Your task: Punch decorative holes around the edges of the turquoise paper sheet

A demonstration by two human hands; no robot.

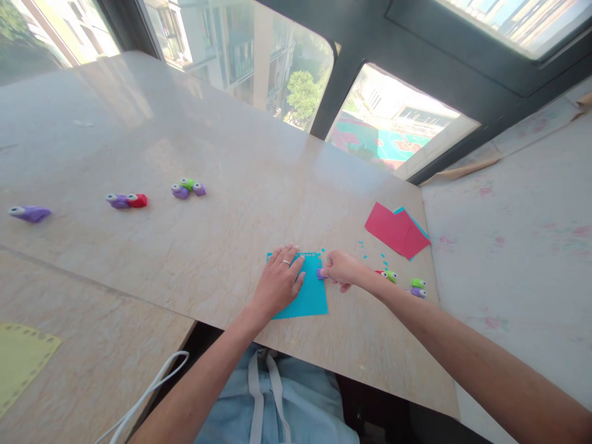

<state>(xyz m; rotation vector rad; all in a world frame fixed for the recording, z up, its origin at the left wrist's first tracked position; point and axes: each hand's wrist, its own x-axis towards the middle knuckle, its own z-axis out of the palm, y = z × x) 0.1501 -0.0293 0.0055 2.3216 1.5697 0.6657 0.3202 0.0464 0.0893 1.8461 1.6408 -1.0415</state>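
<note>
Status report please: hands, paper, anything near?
Left hand flat on blue paper. Right hand grips purple punch at paper's edge. Blue scraps beside.

1 head view looks forward and steeply down, close over the table (194,246) near the windows (393,132).

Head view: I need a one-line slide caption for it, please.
Left hand flat on blue paper; right hand presses a small purple punch at its edge on a marble table.
</note>
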